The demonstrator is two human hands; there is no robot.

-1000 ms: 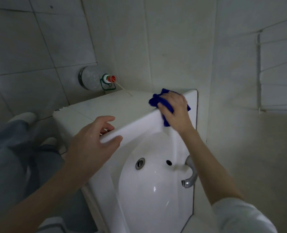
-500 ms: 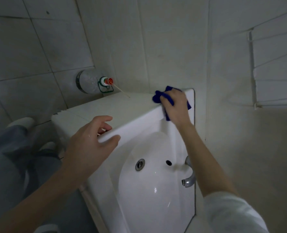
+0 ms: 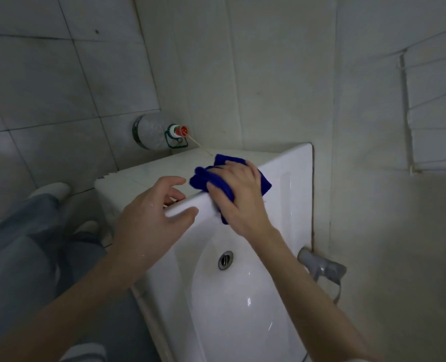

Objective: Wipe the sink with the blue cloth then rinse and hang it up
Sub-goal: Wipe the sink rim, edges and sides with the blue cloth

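The blue cloth (image 3: 206, 176) lies bunched on the sink (image 3: 287, 163) rim, near its far corner. The right hand (image 3: 240, 197) clamps it there, fingers curled over it. The left hand (image 3: 148, 218) braces on the rim's near stretch, fingers apart, holding nothing.

Wipe along the rim with even pressure, overlapping strokes, and carry the cloth over the rim's inner edge.

No writing is legible; the bottle (image 3: 151, 133) label is too blurred to read.

Bare forearms reach in from 7 and 5 o'clock. The left hand (image 3: 148, 212) has its fingers loosely spread. The right hand (image 3: 238, 194), at its 2 o'clock, curls over the blue cloth (image 3: 203, 178).
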